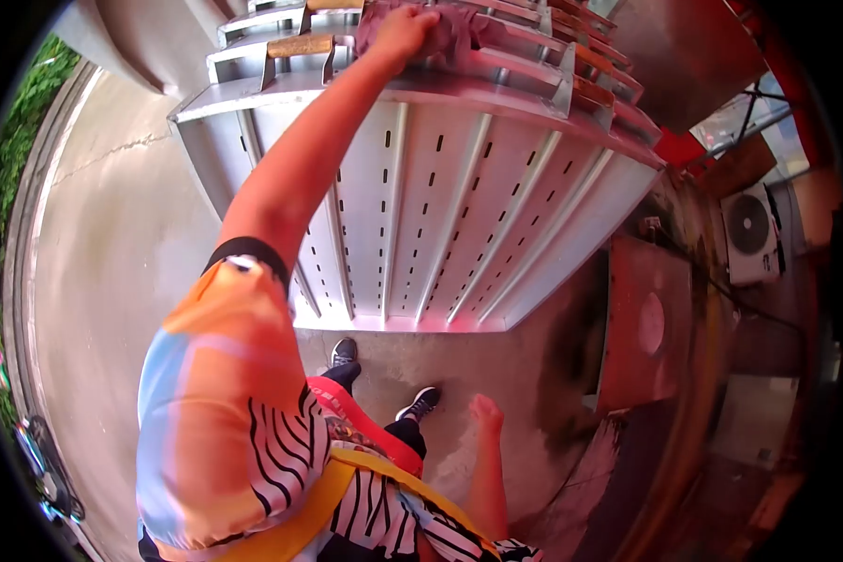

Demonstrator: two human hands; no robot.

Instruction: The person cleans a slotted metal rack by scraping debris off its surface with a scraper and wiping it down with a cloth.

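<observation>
My left hand (407, 36) is closed on a dark reddish-purple cloth (459, 26), pressed against the top of a large metal unit. This unit (365, 225) has a silvery front with rows of short dark slots and raised ribs. Along its top are several metal brackets, some with wooden handles (300, 45). The cloth lies over part of these brackets and hides what is under it. My right hand (486, 412) hangs low by my side, apart from the unit. Its fingers look curled, with nothing visible in them.
Concrete floor (112, 225) surrounds the unit, with a kerb and green plants (28, 112) at far left. To the right are a reddish panel (642, 328) and an air-conditioner unit (751, 229). A two-wheeler (47, 468) shows at lower left. My shoes (420, 403) stand near the unit's base.
</observation>
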